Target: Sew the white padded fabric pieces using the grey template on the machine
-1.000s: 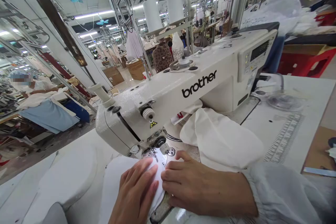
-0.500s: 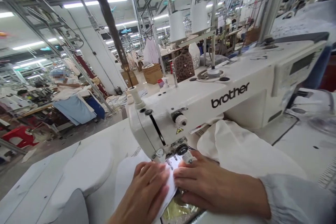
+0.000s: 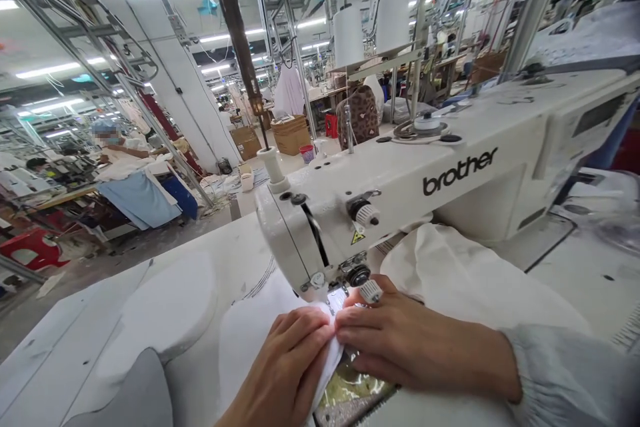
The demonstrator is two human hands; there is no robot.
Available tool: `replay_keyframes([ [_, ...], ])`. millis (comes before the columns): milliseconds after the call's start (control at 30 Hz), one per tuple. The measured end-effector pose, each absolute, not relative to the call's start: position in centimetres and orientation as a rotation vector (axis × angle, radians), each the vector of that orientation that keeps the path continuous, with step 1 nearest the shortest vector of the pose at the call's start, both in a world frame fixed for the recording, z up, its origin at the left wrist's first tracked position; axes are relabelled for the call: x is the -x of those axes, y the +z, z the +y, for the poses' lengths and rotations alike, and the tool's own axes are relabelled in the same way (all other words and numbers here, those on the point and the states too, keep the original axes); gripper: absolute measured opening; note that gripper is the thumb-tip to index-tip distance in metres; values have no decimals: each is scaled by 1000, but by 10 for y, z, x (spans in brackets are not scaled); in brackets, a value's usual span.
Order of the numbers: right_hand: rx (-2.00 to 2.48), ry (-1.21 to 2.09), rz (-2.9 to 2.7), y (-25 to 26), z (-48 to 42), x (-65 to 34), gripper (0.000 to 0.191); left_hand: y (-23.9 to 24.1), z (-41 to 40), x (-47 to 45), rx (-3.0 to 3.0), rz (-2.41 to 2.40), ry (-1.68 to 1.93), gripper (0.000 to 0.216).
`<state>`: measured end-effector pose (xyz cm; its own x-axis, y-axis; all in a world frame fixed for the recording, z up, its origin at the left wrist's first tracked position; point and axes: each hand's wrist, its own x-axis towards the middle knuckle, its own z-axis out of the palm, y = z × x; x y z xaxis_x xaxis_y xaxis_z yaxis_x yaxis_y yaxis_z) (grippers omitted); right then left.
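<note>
In front of me stands a white sewing machine (image 3: 390,193) marked "brother", its needle area lit. A piece of white fabric (image 3: 243,343) lies under and left of the needle. My left hand (image 3: 295,353) presses its fingers together on this fabric just in front of the presser foot. Touching it from the other side, my right hand (image 3: 395,337) has its fingers closed at the fabric's right edge, close under the machine head. The fingertips of both hands nearly meet, and the needle itself is mostly hidden.
A stack of curved white pieces (image 3: 170,303) and a grey rounded piece (image 3: 135,390) lie at left. White cloth (image 3: 460,270) is bunched under the machine arm. Thread cones (image 3: 349,37) stand behind. A co-worker (image 3: 113,140) sits at a far table.
The view has shifted, so the machine appears farther right. My left fingers have drawn closer to my right fingertips at the fabric's edge. Both hands stay on the fabric.
</note>
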<state>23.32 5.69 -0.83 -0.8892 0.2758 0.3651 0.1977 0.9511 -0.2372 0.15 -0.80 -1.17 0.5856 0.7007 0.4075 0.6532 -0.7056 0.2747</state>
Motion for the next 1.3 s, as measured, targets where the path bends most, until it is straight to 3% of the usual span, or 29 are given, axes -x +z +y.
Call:
replay_keyframes([
  [567,411,-12,-2695,-12,70,-233,19,-17,-9,-15,-2868,1507,838,22],
  [833,442,-178,-2680,-13,75,-234,25,-35,-14,-15,-2831,1697,783,27],
  [1067,409,-138,-2669,-12,75,-235,25,-15,-14,-12,-2895,1547,685,29],
  [1300,385,-104,-2659,-10,76,-235,26,-29,-15,-9,-2870,1588,710,29],
])
